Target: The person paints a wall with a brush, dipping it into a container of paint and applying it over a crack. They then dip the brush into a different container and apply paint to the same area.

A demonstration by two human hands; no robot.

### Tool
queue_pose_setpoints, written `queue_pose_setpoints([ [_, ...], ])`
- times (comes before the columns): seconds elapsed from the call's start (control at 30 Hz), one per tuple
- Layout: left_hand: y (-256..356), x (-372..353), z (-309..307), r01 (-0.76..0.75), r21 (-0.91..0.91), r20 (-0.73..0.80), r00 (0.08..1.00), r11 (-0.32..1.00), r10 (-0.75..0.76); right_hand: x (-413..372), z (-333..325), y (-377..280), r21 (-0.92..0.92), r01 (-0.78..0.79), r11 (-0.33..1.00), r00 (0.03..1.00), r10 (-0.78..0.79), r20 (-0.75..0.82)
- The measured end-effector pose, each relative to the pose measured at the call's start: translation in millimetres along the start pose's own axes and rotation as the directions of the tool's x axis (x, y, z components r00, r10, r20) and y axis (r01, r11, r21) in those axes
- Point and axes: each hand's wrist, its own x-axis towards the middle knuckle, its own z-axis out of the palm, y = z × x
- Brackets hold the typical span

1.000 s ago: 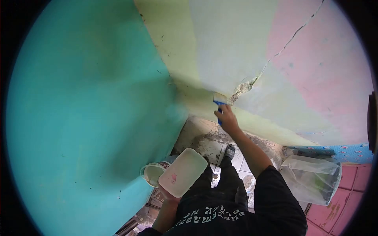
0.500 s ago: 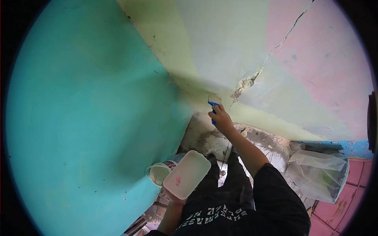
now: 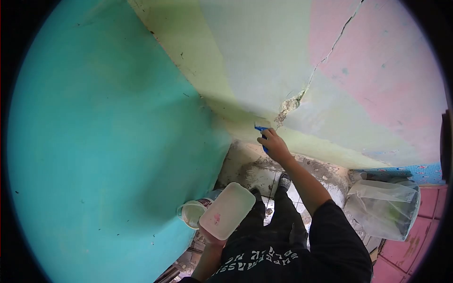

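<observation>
My right hand [image 3: 275, 145] is closed around the blue handle of a putty knife [image 3: 264, 141], its wide, pale end against the lower part of the pale green wall [image 3: 226, 118]. Just up and to the right of it, a broken patch [image 3: 289, 107] exposes rough filling, and a long crack climbs from there. My left hand [image 3: 211, 237] grips a translucent white plastic container [image 3: 227, 211] from its lower end, fingers mostly hidden beneath. A pinkish smear marks the container's surface.
Left of the container stands a white bucket [image 3: 189, 213] by the turquoise wall [image 3: 118, 141]. A clear plastic bag [image 3: 382, 207] rests at the right, near pink tiles [image 3: 415, 236]. Dirt and debris lie on the white floor tiles [image 3: 257, 175] by my feet.
My right hand has moved slightly right and down along the wall with the putty knife, which is now tilted differently. The view has shifted a little; the container stays in my left hand.
</observation>
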Motion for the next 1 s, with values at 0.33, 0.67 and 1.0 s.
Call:
queue_pose_setpoints([
  [0.33, -5, 4, 3, 0.056, 0.052, -0.027, 0.998, 0.997, -0.055, -22, -15, -7, -0.054, 0.035, 0.998, 0.994, -0.04, -0.103],
  [0.67, 1, 10, -8, -0.015, 0.04, -0.04, 0.999, 0.999, 0.017, -17, -26, -16, -0.074, 0.088, 0.993, 0.967, -0.103, -0.231],
  [1.0, 5, -6, 1, -0.25, 0.849, 0.13, 0.952, 0.466, 0.276, -27, -11, -16, -0.064, 0.006, 0.998, 0.96, -0.024, -0.279],
])
